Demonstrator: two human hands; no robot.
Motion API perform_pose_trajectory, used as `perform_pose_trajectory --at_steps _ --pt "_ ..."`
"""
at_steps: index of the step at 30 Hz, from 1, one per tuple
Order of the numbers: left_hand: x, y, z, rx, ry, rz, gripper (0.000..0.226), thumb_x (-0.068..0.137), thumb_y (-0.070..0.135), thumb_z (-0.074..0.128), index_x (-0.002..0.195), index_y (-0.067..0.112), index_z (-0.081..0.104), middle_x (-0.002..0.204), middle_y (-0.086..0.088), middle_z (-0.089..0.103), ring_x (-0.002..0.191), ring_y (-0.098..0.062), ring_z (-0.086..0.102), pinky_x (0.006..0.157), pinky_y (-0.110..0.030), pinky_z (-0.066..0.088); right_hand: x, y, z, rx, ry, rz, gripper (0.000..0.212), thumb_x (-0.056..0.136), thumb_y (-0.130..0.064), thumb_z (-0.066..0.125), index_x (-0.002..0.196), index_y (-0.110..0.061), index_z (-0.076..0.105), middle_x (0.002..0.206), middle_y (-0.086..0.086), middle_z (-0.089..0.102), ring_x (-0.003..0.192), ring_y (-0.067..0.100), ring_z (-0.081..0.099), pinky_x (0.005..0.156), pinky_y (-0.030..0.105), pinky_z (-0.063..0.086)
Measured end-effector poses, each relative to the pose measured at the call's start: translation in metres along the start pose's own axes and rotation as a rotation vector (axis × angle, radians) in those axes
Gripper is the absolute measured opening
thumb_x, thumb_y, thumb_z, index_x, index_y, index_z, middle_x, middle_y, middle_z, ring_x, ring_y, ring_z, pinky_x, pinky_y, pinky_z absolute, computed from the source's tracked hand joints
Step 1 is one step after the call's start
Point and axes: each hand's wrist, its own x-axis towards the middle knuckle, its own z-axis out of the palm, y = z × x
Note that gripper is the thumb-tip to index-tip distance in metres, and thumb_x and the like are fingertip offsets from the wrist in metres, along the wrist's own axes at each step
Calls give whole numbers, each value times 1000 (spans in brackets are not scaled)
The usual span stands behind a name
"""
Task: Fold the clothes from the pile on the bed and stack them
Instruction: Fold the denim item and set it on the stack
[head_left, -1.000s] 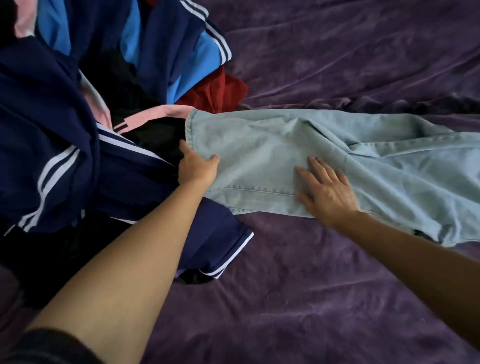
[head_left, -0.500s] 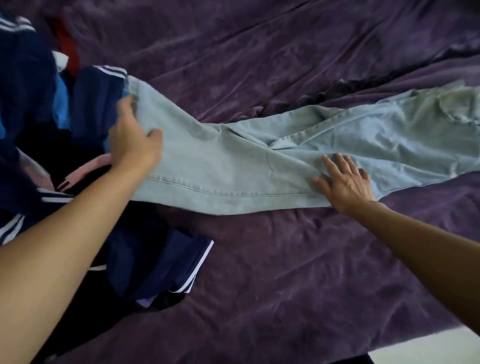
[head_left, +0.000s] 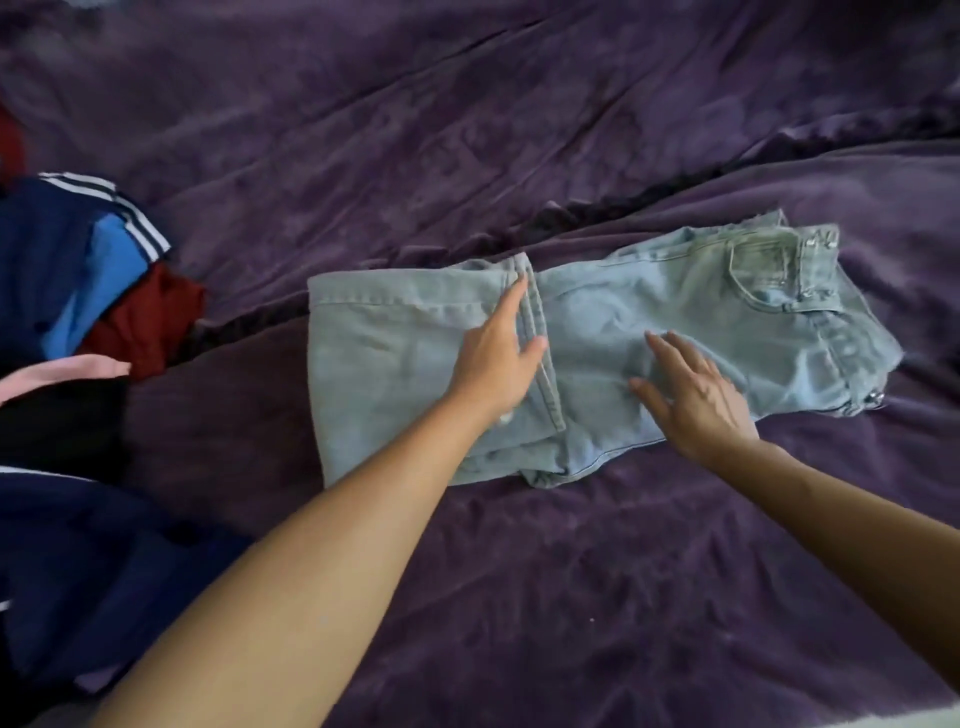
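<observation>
Light blue jeans (head_left: 649, 322) lie on the purple bedspread (head_left: 467, 130), the leg ends folded over from the left so their hems cross the thighs. My left hand (head_left: 498, 358) rests flat on the folded leg part beside the hems, fingers straight. My right hand (head_left: 696, 395) lies flat with spread fingers on the thigh area, just right of the hems. The waistband with button points to the right. The clothes pile (head_left: 78, 291) sits at the left edge: navy fabric with white stripes, blue, dark red, pink and black pieces.
More navy fabric (head_left: 93, 571) lies at the lower left beside my left forearm. The wrinkled bedspread stretches behind and in front of the jeans. A pale strip (head_left: 924, 719), perhaps the floor, shows at the bottom right corner.
My left hand carried the leg ends from over the pile rightwards and laid them onto the thighs, then flattened. The right hand stayed pressing the jeans. The view shifted right.
</observation>
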Motion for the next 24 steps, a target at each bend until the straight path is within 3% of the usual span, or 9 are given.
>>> perform_pose_trajectory --at_steps 3,6,9,12,15,18,21,24 --pt "-4 -24 -6 -34 270 51 35 93 13 51 128 19 55 81 -4 66 69 -21 62 70 -38 52 13 0 -9 -43 18 -139 57 95 -35 51 147 -18 35 154 13 32 138 33 33 104 48 35" --pt "-13 -82 -37 154 542 -156 32 89 11 53 120 10 59 106 -14 63 98 -32 59 84 -40 46 32 -39 -6 -94 90 -355 54 96 -35 50 146 -18 38 156 14 27 144 32 23 107 49 30" --pt "-21 -141 -65 319 519 -541 49 91 27 55 136 12 44 132 -22 47 120 -41 45 97 -48 37 54 -99 19 -135 107 -570 57 95 -41 48 148 -23 34 158 13 19 147 32 14 111 50 23" --pt "-24 -177 -70 106 402 -786 68 92 46 52 148 18 25 147 -15 38 130 -38 40 104 -48 34 74 -131 57 -294 0 -578 65 95 -54 36 152 -29 16 161 10 0 148 29 -5 116 53 7" --pt "-21 -194 -56 -69 450 -734 74 85 48 61 144 13 33 141 -12 46 125 -32 48 104 -44 41 91 -112 93 -400 -148 -448 71 94 -63 22 153 -30 2 161 4 -15 147 25 -16 117 53 -2" --pt "-17 -194 -46 -335 464 -667 50 75 34 76 115 9 58 112 -8 66 99 -24 65 85 -41 55 98 -101 107 -449 -193 -423 73 93 -67 16 153 -30 -3 160 2 -17 146 25 -18 117 52 -4" --pt "-19 -176 -60 -366 444 -562 20 69 27 79 83 19 67 87 0 72 77 -14 70 62 -29 56 97 -109 97 -372 -214 -417 73 92 -67 21 153 -30 4 161 2 -10 148 24 -11 118 50 2" --pt "-25 -136 -80 -253 399 -379 13 70 26 77 77 25 67 84 6 72 76 -11 69 69 -34 58 79 -94 65 -161 -120 -376 64 96 -56 33 151 -27 21 160 7 14 147 23 12 117 44 16"
